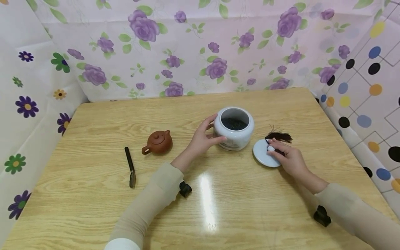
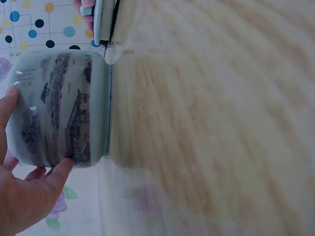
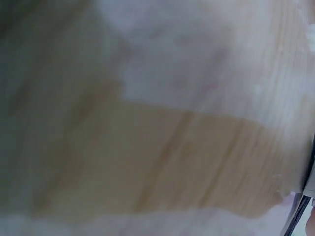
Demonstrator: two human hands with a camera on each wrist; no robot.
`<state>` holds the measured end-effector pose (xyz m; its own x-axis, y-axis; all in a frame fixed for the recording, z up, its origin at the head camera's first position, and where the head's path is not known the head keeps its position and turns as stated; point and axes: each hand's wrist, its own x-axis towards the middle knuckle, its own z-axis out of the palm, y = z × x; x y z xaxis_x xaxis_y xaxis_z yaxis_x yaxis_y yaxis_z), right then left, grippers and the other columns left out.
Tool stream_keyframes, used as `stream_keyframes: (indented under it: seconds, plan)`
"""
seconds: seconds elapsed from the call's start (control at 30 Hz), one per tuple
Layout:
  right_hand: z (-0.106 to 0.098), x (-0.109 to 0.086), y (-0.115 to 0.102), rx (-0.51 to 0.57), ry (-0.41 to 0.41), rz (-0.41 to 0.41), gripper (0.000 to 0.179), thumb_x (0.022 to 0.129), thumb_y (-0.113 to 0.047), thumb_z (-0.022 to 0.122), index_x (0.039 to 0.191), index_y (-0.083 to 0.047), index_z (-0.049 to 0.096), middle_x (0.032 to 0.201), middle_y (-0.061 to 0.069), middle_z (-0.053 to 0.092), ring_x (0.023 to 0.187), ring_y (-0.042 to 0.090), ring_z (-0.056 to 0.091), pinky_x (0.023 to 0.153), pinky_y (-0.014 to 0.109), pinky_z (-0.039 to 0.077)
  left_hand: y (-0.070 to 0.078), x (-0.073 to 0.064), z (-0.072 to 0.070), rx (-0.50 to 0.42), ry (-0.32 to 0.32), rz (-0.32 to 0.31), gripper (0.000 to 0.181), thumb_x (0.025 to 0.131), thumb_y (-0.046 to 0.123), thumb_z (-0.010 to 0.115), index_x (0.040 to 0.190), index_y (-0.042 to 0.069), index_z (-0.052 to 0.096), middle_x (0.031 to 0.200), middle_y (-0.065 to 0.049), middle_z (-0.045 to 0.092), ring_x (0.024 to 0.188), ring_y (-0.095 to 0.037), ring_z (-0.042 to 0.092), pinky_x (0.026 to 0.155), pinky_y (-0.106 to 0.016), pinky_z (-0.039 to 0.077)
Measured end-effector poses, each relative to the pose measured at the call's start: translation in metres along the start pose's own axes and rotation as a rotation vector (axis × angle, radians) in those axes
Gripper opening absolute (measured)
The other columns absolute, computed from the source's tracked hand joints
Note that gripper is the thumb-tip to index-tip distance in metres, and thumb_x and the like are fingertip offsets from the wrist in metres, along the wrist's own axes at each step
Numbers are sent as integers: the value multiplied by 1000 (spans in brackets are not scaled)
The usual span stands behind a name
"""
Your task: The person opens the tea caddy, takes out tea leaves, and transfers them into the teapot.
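A white porcelain jar (image 1: pixel 236 139) stands uncovered on the table, with dark, leafy-looking contents (image 1: pixel 233 124) inside. My left hand (image 1: pixel 201 138) grips it from the left, thumb at the front and fingers round the far side. In the left wrist view the jar (image 2: pixel 59 113) shows a grey painted landscape, with fingertips touching its wall. Right of the jar, my right hand (image 1: pixel 293 160) pinches the small round knob of a white lid (image 1: pixel 262 152). The lid lies flat, close over the tabletop. Only the lid's edge (image 3: pixel 310 184) and a fingertip enter the right wrist view.
A brown clay teapot (image 1: pixel 159 143) sits left of the jar, its handle toward the front left. Farther left lies a slim tool (image 1: pixel 129 159) with a dark handle and a scoop-like end. A dark tassel (image 1: pixel 280 136) lies behind the lid. Patterned cloth walls enclose the wooden table (image 1: pixel 243 208).
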<state>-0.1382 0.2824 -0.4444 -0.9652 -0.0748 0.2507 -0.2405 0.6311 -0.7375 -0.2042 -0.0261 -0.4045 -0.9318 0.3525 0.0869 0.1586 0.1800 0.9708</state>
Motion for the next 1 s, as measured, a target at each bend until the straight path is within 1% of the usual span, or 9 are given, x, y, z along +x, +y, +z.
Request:
stream_keyframes:
  seconds: [0.2, 0.27, 0.37, 0.43, 0.47, 0.5, 0.63, 0.7, 1.0]
  plan:
    - [0, 1, -5, -43, 23, 3, 28, 87, -15, 70, 112, -1, 70, 121, 16, 63, 111, -23, 41, 89, -6, 30, 0, 1, 1, -12, -3, 12, 81, 80, 12, 77, 148, 18, 34, 151, 0, 33, 134, -25, 38, 103, -39, 46]
    - [-1, 2, -9, -71, 35, 18, 29, 88, -18, 69, 113, -2, 69, 121, 15, 64, 115, -10, 49, 93, 0, 36, -1, 1, 0, -9, -2, 12, 81, 80, 12, 77, 148, 18, 34, 151, 0, 33, 134, -24, 38, 103, -38, 46]
    - [-4, 4, -17, -83, 37, 59, 33, 89, -22, 68, 115, -2, 68, 122, 16, 63, 122, 18, 54, 102, 22, 43, -1, 1, 0, -1, -2, 12, 81, 80, 12, 77, 147, 18, 34, 151, 0, 33, 134, -25, 38, 103, -38, 46]
    - [-8, 5, -24, -80, 38, 85, 36, 89, -25, 67, 118, -2, 67, 123, 17, 62, 123, 33, 51, 102, 36, 43, -1, 0, 0, -1, -4, 14, 80, 80, 12, 77, 147, 18, 34, 151, 0, 33, 134, -25, 38, 103, -37, 46]
    - [-10, 7, -27, -73, 43, 93, 36, 90, -25, 67, 118, -2, 67, 124, 17, 62, 123, 32, 51, 101, 36, 44, -1, 0, 0, -3, -5, 15, 81, 80, 12, 77, 148, 18, 34, 151, -1, 33, 134, -25, 38, 103, -37, 46]
    - [-12, 8, -30, -67, 49, 95, 36, 90, -25, 67, 118, -1, 67, 123, 17, 62, 124, 26, 52, 101, 29, 44, -1, 0, 0, -4, -5, 15, 80, 80, 12, 77, 147, 18, 34, 151, -1, 33, 134, -25, 38, 104, -37, 45]
    - [-20, 16, -42, -54, 98, 68, 33, 89, -22, 68, 114, -1, 68, 119, 16, 64, 109, -13, 51, 86, 0, 41, -1, -1, -1, -10, -3, 17, 80, 80, 12, 77, 147, 18, 34, 151, -1, 33, 134, -24, 38, 104, -38, 45]
    - [-23, 21, -47, -48, 113, 63, 33, 89, -23, 68, 114, -1, 69, 118, 16, 65, 100, -25, 45, 79, -5, 38, 0, -1, -2, -10, -3, 20, 80, 81, 12, 77, 147, 18, 34, 151, -1, 32, 134, -24, 38, 104, -38, 45]
    - [-35, 40, -67, -10, 131, 112, 36, 89, -29, 67, 114, -3, 69, 122, 14, 64, 105, -19, 49, 76, -2, 42, 0, -1, -1, -23, -11, 20, 80, 80, 10, 77, 147, 17, 34, 151, -2, 33, 134, -26, 38, 103, -39, 45]
